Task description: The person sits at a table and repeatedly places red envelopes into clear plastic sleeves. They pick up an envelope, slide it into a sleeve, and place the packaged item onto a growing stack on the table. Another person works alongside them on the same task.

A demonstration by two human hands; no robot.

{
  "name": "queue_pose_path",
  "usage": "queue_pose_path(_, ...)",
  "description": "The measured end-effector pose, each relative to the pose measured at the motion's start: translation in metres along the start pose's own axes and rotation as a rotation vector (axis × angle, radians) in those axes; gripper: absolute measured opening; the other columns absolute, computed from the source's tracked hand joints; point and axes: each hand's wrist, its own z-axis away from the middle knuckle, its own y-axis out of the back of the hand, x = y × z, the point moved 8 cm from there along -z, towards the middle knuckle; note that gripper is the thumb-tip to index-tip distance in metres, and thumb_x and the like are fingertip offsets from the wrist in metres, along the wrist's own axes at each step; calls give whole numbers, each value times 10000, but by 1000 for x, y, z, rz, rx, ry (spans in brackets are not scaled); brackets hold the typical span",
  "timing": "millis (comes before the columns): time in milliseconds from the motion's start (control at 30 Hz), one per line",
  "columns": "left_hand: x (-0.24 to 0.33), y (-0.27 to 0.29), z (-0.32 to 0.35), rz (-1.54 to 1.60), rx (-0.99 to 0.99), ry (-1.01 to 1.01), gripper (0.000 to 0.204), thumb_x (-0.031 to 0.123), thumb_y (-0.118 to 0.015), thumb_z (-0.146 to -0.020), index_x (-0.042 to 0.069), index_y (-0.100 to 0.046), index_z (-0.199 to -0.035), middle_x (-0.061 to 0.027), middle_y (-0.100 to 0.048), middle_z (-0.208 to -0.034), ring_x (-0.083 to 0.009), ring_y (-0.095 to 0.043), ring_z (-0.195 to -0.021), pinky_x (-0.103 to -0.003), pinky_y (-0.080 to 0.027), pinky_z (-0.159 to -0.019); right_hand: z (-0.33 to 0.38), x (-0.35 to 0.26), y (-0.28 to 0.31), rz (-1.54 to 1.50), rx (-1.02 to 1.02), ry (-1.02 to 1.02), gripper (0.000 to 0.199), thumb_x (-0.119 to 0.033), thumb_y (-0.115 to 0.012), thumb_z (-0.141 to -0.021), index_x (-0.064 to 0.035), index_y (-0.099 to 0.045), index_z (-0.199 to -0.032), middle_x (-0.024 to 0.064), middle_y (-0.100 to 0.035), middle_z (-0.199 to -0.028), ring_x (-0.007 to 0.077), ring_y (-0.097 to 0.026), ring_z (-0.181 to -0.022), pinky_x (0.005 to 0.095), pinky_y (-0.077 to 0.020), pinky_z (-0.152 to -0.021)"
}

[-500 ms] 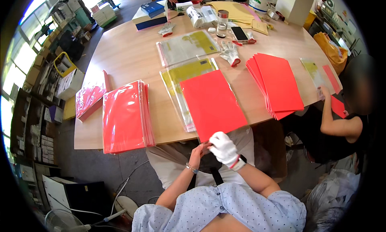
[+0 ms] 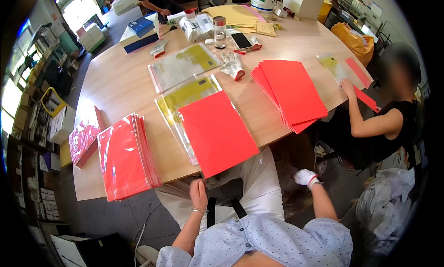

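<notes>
Overhanging the near edge of the table (image 2: 120, 93), the red sheet (image 2: 217, 133) lay at a slant inside a clear sleeve (image 2: 222, 142), whose margin showed past the sheet's right side. Left hand (image 2: 199, 193): bare, fingers curled together, just off the sheet's lower left corner; could not tell whether it pinched the sleeve. Right hand (image 2: 305, 178): gloved in white, fingers bent, well apart from the sheet, to its right and off the table. Could not tell whether it pinched anything; too small to read.

Yellow-printed sleeves (image 2: 185, 96) lay partly under the sheet, showing to its left and beyond its top. More sleeves (image 2: 178, 68) lay flat farther beyond the sheet. Left of the sheet: filled stack (image 2: 125, 158), red under glossy film; farther left, a wrapped packet (image 2: 85, 135). Right of the sheet: red stack (image 2: 293, 93), fanned along its left side. Beyond the sheet: a loose glove (image 2: 231, 66), then a phone (image 2: 241, 40) and a jar (image 2: 219, 32). Well to the sheet's right, past the red stack, sat a co-worker (image 2: 384, 123) in black, near a smaller red piece (image 2: 365, 99).
</notes>
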Motion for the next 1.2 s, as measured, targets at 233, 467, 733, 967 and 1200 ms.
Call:
queue_pose_path(233,112,-5,-5,-608,50,-856,202,165,-738,-673,77,-603,-794,-60,-583,-884,-264,-551,-770,-398,-450,-707,38,-207,197,-433,935,750,268,-91,-680,-663,-61,-587,-912,64,-583,-881,276,-575,-800,352,-477,-686)
queue_pose_path(467,56,-6,-47,-482,-24,-234,226,177,-690,-769,33,-557,-658,-113,-550,-566,-266,-561,-510,-335,-442,-480,12,-212,203,-395,829,385,139,-184,-598,-753,-64,-566,-691,101,-581,-680,295,-592,-637,379,-466,-558)
queue_pose_path(733,21,-20,-15,575,-98,578,242,211,-537,-901,-8,-501,-1000,-63,-592,-682,-117,-551,-500,-233,-414,-416,-1,-202,163,-1477,519,266,216,-52,-571,-808,40,-447,-960,22,-527,-561,84,-526,-576,281,-429,-526)
queue_pose_path(967,119,83,-22,2,-106,5,181,116,-511,-900,7,-489,-1043,-20,-531,-630,-80,-488,-476,-230,-412,-435,24,-284,146,-1524,182,562,336,15,-488,-825,36,-517,-1159,74,-593,-1050,114,-578,-922,215,-451,-821)
queue_pose_path(1200,62,343,-39,-12,418,-77,298,105,-454,-895,-48,-526,-1141,-114,-594,-1062,-179,-550,-988,-280,-411,-888,31,-543,204,-1221,201,1082,286,-174,-544,-816,14,-582,-1029,215,-616,-942,293,-607,-879,351,-475,-742)
